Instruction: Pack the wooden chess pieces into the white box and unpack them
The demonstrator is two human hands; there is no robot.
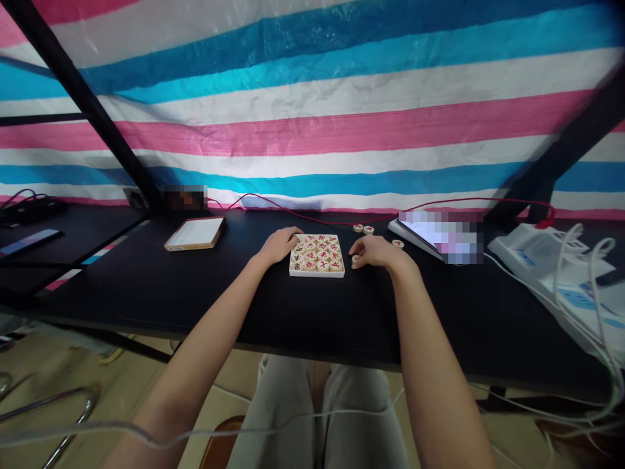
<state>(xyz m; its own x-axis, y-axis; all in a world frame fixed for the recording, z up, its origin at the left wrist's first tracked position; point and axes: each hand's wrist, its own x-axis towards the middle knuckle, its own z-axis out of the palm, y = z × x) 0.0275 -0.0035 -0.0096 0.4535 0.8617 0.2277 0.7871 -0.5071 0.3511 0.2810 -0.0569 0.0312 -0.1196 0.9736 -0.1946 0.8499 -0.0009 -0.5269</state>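
Observation:
A shallow white box (316,274) full of round Chinese chess pieces (323,256) lies on the black table in front of me. Most of the pieces carry red characters; those in the left column are marked in black. My left hand (282,244) grips the box at its left rear corner, fingers curled over the edge. Just right of the box, my right hand (372,251) pinches a single chess piece (356,259) low at the tabletop. Two loose pieces (364,228) lie behind that hand, and one more loose piece (398,243) is to its right.
To the left lies a box lid (195,234), its white inside facing up. A phone-like device (434,234) with a lit screen rests at the right. Beyond it are a white power strip (541,260) and loose white cables (598,293). A red cable (303,213) runs along the back.

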